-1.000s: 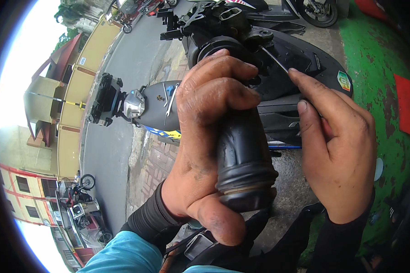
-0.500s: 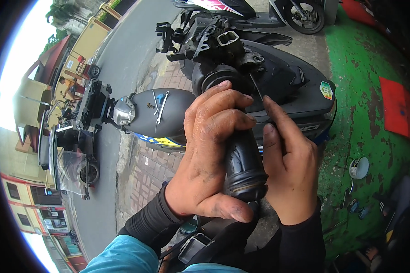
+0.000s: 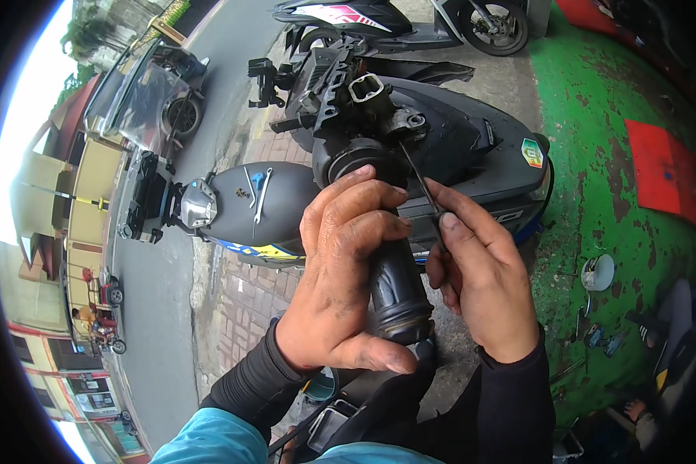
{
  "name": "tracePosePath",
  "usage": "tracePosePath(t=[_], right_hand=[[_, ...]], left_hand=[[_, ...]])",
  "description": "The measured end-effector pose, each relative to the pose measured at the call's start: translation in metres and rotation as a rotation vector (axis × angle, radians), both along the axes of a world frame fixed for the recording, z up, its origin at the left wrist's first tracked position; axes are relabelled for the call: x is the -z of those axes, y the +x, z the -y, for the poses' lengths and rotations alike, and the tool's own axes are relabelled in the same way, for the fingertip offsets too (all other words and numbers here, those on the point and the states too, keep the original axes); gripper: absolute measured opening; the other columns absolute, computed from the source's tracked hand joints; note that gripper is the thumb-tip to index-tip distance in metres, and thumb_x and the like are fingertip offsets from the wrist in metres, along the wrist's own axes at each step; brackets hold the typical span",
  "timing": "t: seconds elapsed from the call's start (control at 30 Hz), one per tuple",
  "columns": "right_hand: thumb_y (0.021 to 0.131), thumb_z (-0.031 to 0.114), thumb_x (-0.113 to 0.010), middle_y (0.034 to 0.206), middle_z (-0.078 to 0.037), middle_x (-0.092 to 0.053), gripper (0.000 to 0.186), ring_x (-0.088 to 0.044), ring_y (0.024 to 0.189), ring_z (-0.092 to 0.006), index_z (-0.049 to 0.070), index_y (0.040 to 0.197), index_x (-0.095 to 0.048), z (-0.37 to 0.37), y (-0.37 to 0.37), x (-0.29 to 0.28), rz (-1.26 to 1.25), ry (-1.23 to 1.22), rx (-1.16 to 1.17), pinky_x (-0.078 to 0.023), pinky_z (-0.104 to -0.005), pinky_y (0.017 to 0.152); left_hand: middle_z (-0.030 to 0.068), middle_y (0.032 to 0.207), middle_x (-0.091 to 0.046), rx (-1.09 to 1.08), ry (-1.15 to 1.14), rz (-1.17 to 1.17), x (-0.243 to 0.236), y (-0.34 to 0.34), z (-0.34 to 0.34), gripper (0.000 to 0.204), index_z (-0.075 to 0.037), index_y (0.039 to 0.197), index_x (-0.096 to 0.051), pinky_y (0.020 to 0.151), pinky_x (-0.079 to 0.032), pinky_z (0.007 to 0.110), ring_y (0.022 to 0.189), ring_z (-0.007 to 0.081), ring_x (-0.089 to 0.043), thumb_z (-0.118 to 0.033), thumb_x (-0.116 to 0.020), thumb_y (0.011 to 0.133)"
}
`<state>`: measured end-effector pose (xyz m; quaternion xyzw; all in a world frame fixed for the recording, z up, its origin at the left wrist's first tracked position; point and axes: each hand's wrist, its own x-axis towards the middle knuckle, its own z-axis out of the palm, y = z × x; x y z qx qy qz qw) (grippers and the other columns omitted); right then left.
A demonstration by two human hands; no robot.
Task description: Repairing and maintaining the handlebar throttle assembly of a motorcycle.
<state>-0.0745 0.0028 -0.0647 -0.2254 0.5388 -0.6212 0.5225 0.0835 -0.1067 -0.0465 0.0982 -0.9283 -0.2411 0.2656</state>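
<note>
Presently the left hand [image 3: 336, 259] is curled round a black rubber tube [image 3: 398, 286], fingers over its upper part and thumb stretched out near the ribbed lower end, the tube held up in front of a dark scooter [image 3: 479, 182]. To its right, the right hand [image 3: 479, 271] pinches a thin dark rod [image 3: 417, 172] between thumb and fingers, slanting up toward a dark metal part [image 3: 400, 122] above the tube; whether its tip touches that part cannot be told. Separately, a wrench [image 3: 261, 203] lies on a motorcycle seat [image 3: 290, 197] at left.
</note>
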Motion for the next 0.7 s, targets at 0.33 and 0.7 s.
tracePosePath(t=[0.33, 0.7], right_hand=[[0.104, 0.025, -0.047, 0.066, 0.003, -0.051, 0.041, -0.041, 0.052, -0.0008, 0.009, 0.140, -0.054, 0.005, 0.010, 0.007, 0.070, -0.034, 0.080, -0.031, -0.0165, 0.044], [0.103, 0.025, -0.048, 0.066, 0.004, -0.048, 0.042, -0.039, 0.052, -0.0008, 0.008, 0.141, -0.053, 0.002, 0.009, 0.002, 0.152, -0.018, 0.095, -0.029, -0.0164, 0.042]], left_hand=[[0.0231, 0.130, -0.050, 0.001, -0.024, -0.008, 0.000, -0.001, 0.001, 0.107, -0.001, 0.127, -0.049, 0.113, -0.021, 0.056, 0.132, 0.0459, -0.038, -0.091, -0.053, 0.068], [0.0227, 0.129, -0.050, 0.010, -0.047, 0.012, -0.002, 0.000, 0.002, 0.107, -0.002, 0.126, -0.049, 0.112, -0.022, 0.056, 0.131, 0.0456, -0.040, -0.091, -0.053, 0.067]])
